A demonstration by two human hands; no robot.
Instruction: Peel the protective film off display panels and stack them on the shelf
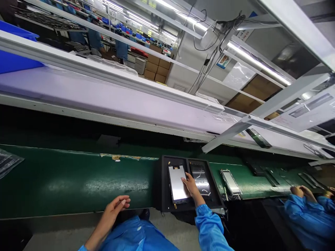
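Note:
My right hand (pixel 191 185) grips a silver-backed display panel (pixel 178 179) by its right edge, thumb on top. The panel lies at a slight tilt over the left compartment of a black two-compartment tray (pixel 187 170); whether it rests on the bottom I cannot tell. In the right compartment sits a glossy, clear-topped panel (pixel 201 179). Left of the tray, above the bench's front edge, my left hand (pixel 118 205) has its thumb and fingers pressed together, with nothing visible in them.
The tray stands on a green bench (pixel 78 181). To its right lies a framed panel (pixel 230 182), and farther right a co-worker's hands (pixel 302 191). A white shelf (pixel 117 101) with a slanted support (pixel 227 134) runs above the bench. Plastic-wrapped items (pixel 9 162) lie far left.

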